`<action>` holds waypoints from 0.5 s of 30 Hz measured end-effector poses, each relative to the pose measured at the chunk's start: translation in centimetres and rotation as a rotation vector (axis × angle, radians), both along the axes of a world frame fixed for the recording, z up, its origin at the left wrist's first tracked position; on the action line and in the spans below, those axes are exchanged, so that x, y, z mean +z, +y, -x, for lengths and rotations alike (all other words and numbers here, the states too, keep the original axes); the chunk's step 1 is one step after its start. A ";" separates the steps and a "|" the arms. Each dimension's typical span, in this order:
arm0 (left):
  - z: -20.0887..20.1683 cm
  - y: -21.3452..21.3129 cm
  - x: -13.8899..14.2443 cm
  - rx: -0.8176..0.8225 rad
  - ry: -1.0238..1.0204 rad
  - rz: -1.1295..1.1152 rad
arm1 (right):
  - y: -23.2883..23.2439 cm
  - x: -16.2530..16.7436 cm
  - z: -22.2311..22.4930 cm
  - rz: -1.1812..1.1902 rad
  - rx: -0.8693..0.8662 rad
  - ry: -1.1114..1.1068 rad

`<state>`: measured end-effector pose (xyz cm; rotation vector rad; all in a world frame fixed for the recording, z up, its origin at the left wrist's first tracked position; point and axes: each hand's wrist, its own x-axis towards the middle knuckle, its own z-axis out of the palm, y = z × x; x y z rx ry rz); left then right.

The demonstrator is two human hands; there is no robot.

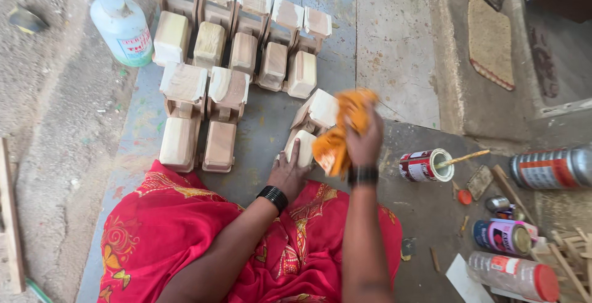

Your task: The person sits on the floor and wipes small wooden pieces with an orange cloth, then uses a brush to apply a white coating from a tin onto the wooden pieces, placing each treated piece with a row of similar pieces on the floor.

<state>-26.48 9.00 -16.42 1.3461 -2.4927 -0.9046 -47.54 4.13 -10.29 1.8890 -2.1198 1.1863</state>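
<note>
My left hand grips the near end of a small unfinished wooden toy piece lying on the grey floor sheet. My right hand is closed on an orange cloth and presses it against the right side of that wooden piece; the hand and cloth are blurred. Both wrists wear black bands. Red patterned fabric covers my lap below.
Several similar wooden pieces stand in two rows behind. A white plastic bottle is at the left. An open tin with a stick in it, spray cans and jars lie at the right.
</note>
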 end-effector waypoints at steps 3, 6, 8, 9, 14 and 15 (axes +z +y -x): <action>0.8 -0.1 -1.6 0.029 0.052 0.002 | -6.5 0.4 -1.6 -0.312 0.126 0.087; 1.2 -0.1 -2.2 0.019 0.030 0.012 | -8.9 -0.9 -1.0 -0.442 -0.054 -0.357; 1.4 -0.4 -1.9 0.037 0.008 0.017 | -9.5 -1.8 0.6 -0.326 -0.074 -0.619; 1.4 -0.3 -1.6 0.042 -0.006 0.002 | -9.2 -2.5 1.4 -0.255 -0.076 -0.738; -0.2 -2.2 -0.7 0.141 -0.055 -0.004 | -4.3 -4.0 5.2 -0.240 -0.239 -0.679; -0.9 -2.9 -0.8 0.149 -0.109 0.050 | -2.5 -4.0 5.6 -0.265 -0.232 -0.746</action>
